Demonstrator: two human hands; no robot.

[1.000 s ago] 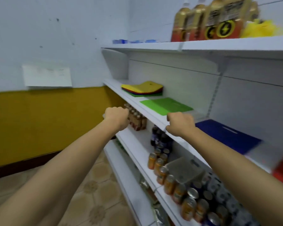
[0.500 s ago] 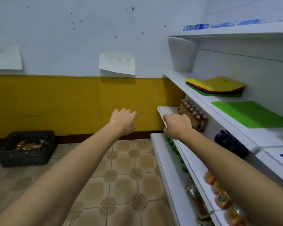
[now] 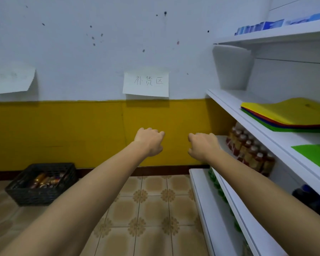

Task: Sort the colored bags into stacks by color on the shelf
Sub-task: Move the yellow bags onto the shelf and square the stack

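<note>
You've turned left; your left hand (image 3: pixel 149 141) and right hand (image 3: pixel 203 145) hang loosely curled, empty; the bags (image 3: pixel 288 112) at right wait unsorted.

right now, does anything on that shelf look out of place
Yes: the stack at the far end of the shelf mixes yellow, red, blue and green bags in one pile, unsorted. A lone green bag lies apart, nearer the camera.

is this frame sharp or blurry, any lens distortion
Head view, centre: the paper sign is crisp, its handwriting readable. Head view, edges: the second sheet at left is smeared, and the shelf boards splay from wide-angle distortion. Head view: no glare.
</note>
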